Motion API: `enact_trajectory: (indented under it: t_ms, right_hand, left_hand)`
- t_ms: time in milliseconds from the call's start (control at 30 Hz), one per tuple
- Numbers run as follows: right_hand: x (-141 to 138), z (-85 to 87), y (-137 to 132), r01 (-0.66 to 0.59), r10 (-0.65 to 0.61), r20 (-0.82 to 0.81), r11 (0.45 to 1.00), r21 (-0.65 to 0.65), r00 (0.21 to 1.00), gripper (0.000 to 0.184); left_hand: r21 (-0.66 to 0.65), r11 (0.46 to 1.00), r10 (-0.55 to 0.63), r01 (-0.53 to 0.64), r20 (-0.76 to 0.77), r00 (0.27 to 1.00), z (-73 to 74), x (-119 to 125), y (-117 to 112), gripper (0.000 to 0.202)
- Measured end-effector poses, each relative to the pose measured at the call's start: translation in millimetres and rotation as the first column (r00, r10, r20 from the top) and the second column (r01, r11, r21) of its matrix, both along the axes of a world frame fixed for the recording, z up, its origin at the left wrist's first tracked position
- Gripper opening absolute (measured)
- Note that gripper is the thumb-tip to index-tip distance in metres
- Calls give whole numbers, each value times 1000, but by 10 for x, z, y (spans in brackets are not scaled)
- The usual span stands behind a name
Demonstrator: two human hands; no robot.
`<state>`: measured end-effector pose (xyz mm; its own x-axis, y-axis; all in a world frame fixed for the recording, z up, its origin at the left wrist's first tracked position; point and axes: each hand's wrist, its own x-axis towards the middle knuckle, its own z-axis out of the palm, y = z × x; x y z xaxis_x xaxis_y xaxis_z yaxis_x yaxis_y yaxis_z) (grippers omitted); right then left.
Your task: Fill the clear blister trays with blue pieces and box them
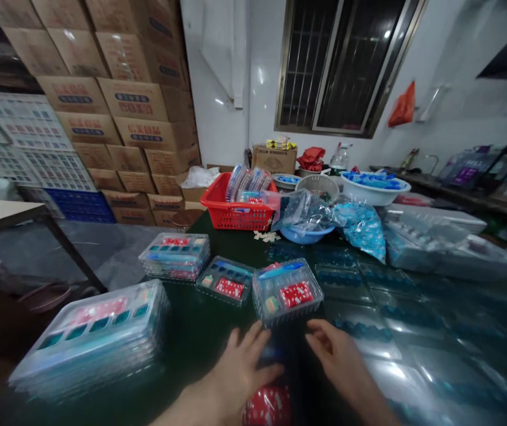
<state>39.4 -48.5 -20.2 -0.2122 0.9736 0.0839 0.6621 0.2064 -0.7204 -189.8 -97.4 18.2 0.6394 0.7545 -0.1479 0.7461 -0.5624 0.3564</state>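
Note:
My left hand [245, 368] is low in the middle, fingers spread, over a blurred red packet with white marks [268, 407] at the bottom edge. Right of it, my right hand [344, 364] has its fingers loosely bent, with nothing visible in them. Just beyond both hands sits a clear plastic box [287, 290] containing a red packet, a blue stick-like item and a small striped piece. A clear tray [226, 281] with a similar red packet and dark compartments touches its left side. What lies under my left palm is partly hidden.
Stacked filled boxes stand at left [97, 337] and behind [176, 255]. Rows of clear trays [395, 319] cover the right side. Farther back are a red basket [239, 213], a blue bowl [306, 234], a light blue patterned bag [359, 228] and a white basin [375, 189].

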Motion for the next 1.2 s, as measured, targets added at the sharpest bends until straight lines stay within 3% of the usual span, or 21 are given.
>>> enact_trajectory:
  t_ms: [167,300,467,667,833,933,1033,1200]
  right_hand:
    - [149,553,497,27,-18,-111,996,79,994,28]
    - [-40,857,969,4,29,-130,969,246,991,24]
    - [-180,844,1197,-8,31,-60,938,346,998,26]
    - [32,655,918,25,-37,26,926,378,999,28]
    - [231,610,355,54,-133,158,903,427,978,17]
    - [343,544,197,3,-94,184,897,442,978,22]
    - [463,450,350,-9,-86,182,885,466,980,32]
    - [571,326,1009,-60,-122,317,858,509,940,25]
  left_hand:
    - [206,969,113,-137,125,986,-165,37,-9,44]
    - [203,921,246,-332,355,902,-150,-102,-110,46]
    - [76,811,460,-580,529,713,-176,-453,-156,17]
    - [4,713,570,-701,579,583,-149,-580,-145,19]
    - [-31,730,560,-683,598,573,-112,-447,-70,28]
    - [-17,758,538,-652,581,611,-96,-368,-48,27]
    - [78,824,442,-562,533,722,-53,-287,-66,28]
    - [166,887,342,-431,390,855,-40,-151,-204,39]
